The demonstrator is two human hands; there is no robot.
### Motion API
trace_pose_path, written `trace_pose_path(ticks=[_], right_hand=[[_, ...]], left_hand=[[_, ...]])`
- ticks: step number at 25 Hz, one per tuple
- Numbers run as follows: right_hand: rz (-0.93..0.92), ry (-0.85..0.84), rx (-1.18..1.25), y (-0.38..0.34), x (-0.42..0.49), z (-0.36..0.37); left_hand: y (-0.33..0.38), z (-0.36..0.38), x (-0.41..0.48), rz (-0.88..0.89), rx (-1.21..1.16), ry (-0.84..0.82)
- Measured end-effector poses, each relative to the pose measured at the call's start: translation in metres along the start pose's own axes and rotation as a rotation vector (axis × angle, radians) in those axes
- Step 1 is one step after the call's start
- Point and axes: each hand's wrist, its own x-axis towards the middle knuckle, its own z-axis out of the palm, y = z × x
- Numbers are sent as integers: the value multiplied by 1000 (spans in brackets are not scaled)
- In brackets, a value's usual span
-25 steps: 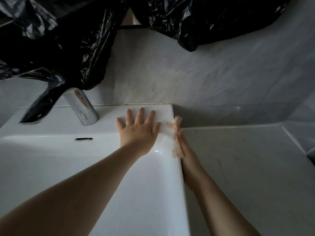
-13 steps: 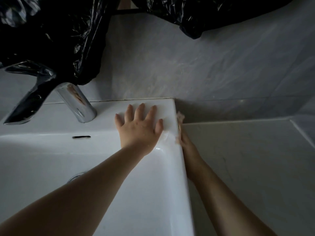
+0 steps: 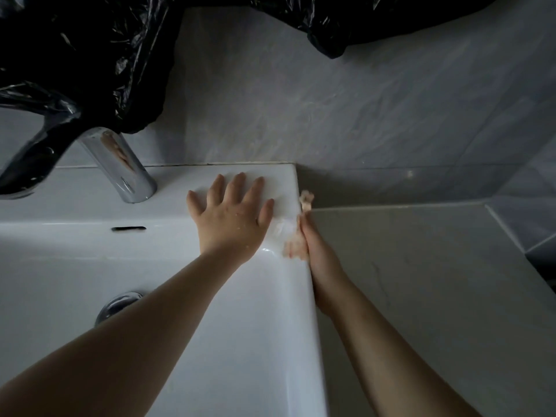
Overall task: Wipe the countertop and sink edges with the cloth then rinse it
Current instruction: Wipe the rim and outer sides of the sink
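My left hand (image 3: 231,218) rests flat, fingers spread, on the back right corner of the white sink (image 3: 246,341). My right hand (image 3: 316,251) is on the sink's right outer edge and holds a pale cloth (image 3: 307,200) against it. The cloth's end sticks up near the sink's back corner, and a blurred pale patch of it lies over the rim by the hand. The right hand's fingers are mostly hidden behind the rim. The grey countertop (image 3: 421,281) lies to the right of the sink, lower than its rim.
A chrome tap (image 3: 120,167) stands at the sink's back left, with an overflow slot (image 3: 128,228) and a drain (image 3: 118,305) below it. Black plastic sheeting (image 3: 84,61) hangs over the tap and along the top. A grey tiled wall (image 3: 361,109) runs behind.
My right hand has slid the cloth along the sink's right edge towards the back corner. My left hand has stayed flat on the same corner.
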Motion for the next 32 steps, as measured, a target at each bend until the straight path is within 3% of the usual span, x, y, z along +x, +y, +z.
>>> trace_pose_path(ticks=[4,8,10,14,16,20,24,29,32], right_hand=[[-54,-12,-26,17,-55,3],[-199,-41,-9,0,-21,4],[-261,-82,-35,8,-17,-4],[-19,-49,-24,39,-54,-7],[-61,-160,-23,63,-81,-15],[-207,-109,-13,52,-37,-12],[-85,60,-55,-3,36,2],[-36,-42,63,19,3,-2],[-100,-17,-113,19,-1,0]], left_hand=[[10,13,-47,37,-95,-25],[18,21,-97,38,-156,-369],[22,17,-99,13,-206,-444],[32,16,-103,-42,-250,-417],[36,20,-108,-57,-235,-392],[36,23,-109,-70,-241,-344],[37,20,-108,-86,-258,-358],[36,21,-110,-81,-256,-357],[36,23,-110,-84,-248,-341]])
